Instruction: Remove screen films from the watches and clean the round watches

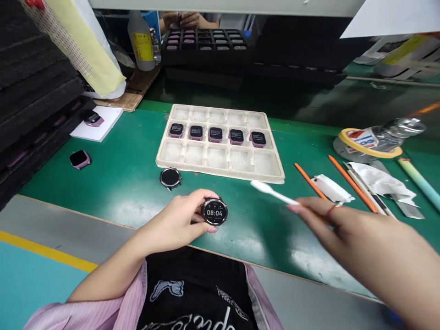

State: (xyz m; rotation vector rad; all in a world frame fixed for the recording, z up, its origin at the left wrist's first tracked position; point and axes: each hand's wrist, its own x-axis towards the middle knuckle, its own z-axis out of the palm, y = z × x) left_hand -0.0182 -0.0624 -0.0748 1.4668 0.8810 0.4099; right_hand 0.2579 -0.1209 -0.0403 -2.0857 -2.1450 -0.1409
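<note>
A round black smartwatch body [215, 212] with a lit face reading 08:04 is gripped by the edges in my left hand [182, 220], just above the table's front edge. My right hand [325, 220] pinches the handle of a white toothbrush [271, 190], its head pointing left toward the tray. Another round watch body [170, 178] with a dark screen lies on the table beyond my left hand. Behind it stands a cream tray [220, 172] whose middle row holds several square purple watch bodies [215, 134] with lit screens.
At left, a purple watch [79, 159] lies on the green table [120, 183]; another [92, 117] sits on a white pad [108, 120] beside stacked black trays [30, 82]. At right are orange sticks [350, 181], crumpled paper [374, 183], and a bottle [364, 142] ringed by yellow tape.
</note>
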